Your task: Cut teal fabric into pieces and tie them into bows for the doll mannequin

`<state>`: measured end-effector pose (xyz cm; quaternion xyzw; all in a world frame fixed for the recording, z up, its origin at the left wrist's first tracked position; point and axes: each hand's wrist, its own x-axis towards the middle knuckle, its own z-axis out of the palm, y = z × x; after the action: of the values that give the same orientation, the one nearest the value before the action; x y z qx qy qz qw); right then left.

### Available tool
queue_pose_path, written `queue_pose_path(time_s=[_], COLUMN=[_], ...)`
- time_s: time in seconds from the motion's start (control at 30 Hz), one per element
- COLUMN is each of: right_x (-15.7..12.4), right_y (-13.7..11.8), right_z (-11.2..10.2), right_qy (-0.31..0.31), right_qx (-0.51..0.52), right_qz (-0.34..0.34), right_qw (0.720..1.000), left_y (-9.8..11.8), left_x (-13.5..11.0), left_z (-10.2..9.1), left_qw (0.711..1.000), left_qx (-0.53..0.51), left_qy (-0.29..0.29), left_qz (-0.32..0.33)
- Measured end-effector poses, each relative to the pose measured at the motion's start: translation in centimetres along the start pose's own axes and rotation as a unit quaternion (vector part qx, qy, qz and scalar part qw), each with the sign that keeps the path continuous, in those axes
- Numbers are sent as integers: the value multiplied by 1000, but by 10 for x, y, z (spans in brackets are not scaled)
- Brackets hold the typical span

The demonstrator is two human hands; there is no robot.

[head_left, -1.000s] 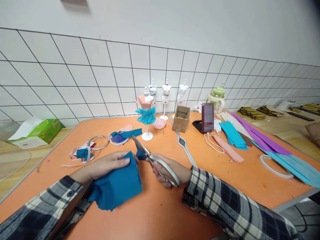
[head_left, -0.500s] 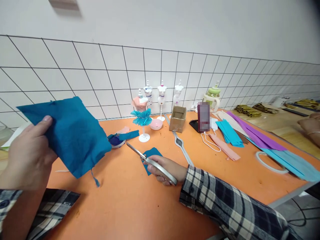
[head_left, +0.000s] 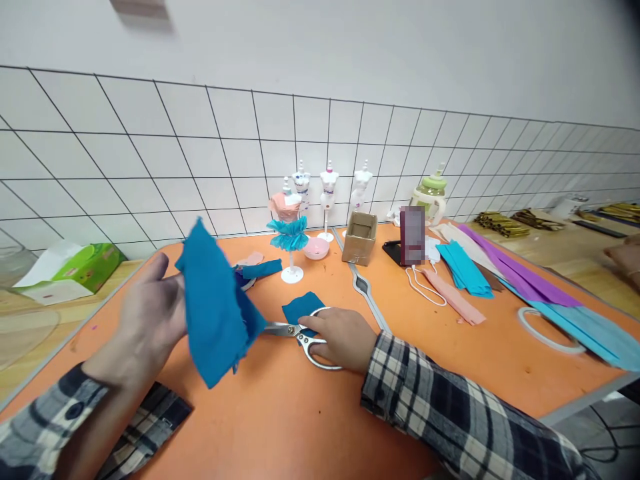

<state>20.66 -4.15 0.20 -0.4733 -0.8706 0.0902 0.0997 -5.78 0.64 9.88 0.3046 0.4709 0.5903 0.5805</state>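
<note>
Teal fabric [head_left: 213, 310] is hanging above the orange worktop [head_left: 280, 420]; I'm judging it could drop if the left hand [head_left: 150, 310] is holding it loosely, or snag on the scissors [head_left: 291, 330]. It's partly covering those fingers, leaving me unable to confirm any pinch; the right hand [head_left: 347, 337] is grasping the scissors, overlapping a teal scrap [head_left: 301, 305].

Toward the back edge of the tabletop [head_left: 320, 433] there are four mannequins [head_left: 329, 181], one pink bowl [head_left: 317, 250], one cardboard box [head_left: 359, 241], one phone [head_left: 413, 237] and one bottle [head_left: 429, 201], farther from it one pair of scissors [head_left: 292, 330], and toward the right corner one white ring [head_left: 523, 327].
</note>
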Motion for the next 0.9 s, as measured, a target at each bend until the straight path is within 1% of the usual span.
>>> queue_pose_path(time_s=[0.03,0.07,0.13,0.17,0.2,0.27,0.3,0.33,0.4,0.47,0.5,0.53,0.57,0.6,0.67,0.7,0.73,0.8,0.83,0.87,0.9], right_x=[1,1,1,1,1,1,1,0,-1,-4,-6,-8,-9,-11,-12,-11,-9,-5,-3,-2,-4], right_y=[2,3,5,6,7,9,8,8,2,-8,-15,-22,-30,-37,-46,-47,-43,-23,-6,15,40], right_z=[0,0,1,1,1,1,1,0,-4,-9,-11,-12,-12,-10,-5,-2,-1,-5,-10,-17,-26], right_qy=[0,2,5,4,0,-8,-3,14,82,142,149,139,125,114,113,126,152,243,311,397,483], right_qx=[-1,0,3,6,11,28,40,54,95,174,228,281,321,337,315,288,260,205,176,141,98], right_qz=[2,4,8,11,14,17,15,12,13,17,14,2,-16,-32,-42,-40,-35,-32,-20,16,59], right_qw=[1000,1000,1000,1000,1000,999,999,998,992,974,962,950,939,934,941,948,953,947,934,907,868], left_y=[-7,-15,-35,-47,-58,-79,-87,-94,-100,-102,-102,-103,-104,-106,-110,-112,-113,-112,-111,-109,-107], left_x=[-4,-9,-18,-22,-25,-31,-33,-34,-36,-39,-42,-45,-49,-54,-62,-64,-64,-57,-49,-39,-27], left_z=[4,7,13,15,17,19,20,21,22,25,27,30,33,35,39,38,37,29,22,15,8], left_qw=[998,993,980,976,973,965,961,957,955,966,972,979,984,987,989,987,983,966,954,942,933], left_qx=[-28,-35,-27,-32,-48,-97,-118,-135,-160,-157,-149,-139,-130,-123,-112,-105,-92,-35,16,87,159], left_qy=[-49,-80,-116,-116,-120,-148,-162,-173,-175,-147,-130,-113,-101,-96,-96,-111,-139,-225,-271,-297,-302], left_qz=[-39,-76,-158,-179,-191,-191,-192,-191,-176,-144,-124,-100,-72,-43,25,56,83,118,126,129,117])
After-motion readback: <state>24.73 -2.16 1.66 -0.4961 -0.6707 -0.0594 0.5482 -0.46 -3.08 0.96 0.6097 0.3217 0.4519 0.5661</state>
